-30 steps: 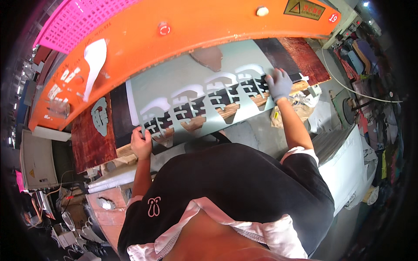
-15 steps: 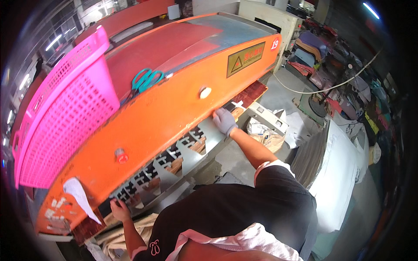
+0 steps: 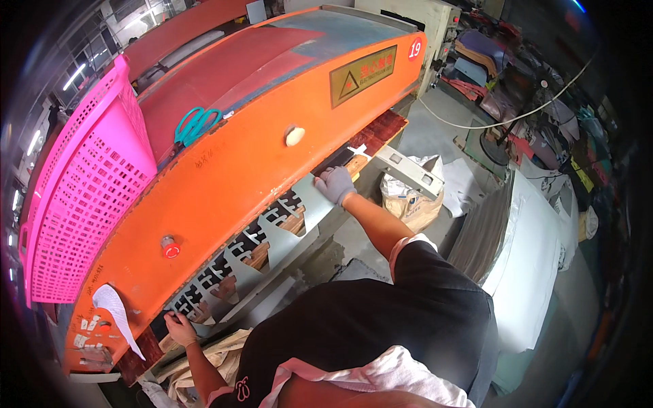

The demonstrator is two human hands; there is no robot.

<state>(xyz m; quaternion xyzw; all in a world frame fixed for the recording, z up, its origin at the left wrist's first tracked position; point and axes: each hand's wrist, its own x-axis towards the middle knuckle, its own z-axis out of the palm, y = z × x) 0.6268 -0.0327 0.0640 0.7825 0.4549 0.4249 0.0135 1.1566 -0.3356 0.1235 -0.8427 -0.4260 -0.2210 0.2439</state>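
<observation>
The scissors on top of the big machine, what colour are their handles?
The scissors have teal handles, seen in the head view, lying on the orange machine.

One head-worn fisheye view looks steeply down, close over the orange machine [image 3: 258,156].

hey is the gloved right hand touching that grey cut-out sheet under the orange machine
Touching. In the head view the right hand, in a grey glove, rests its fingers on the upper edge of the grey sheet where it goes under the orange machine; no gap shows.
</observation>
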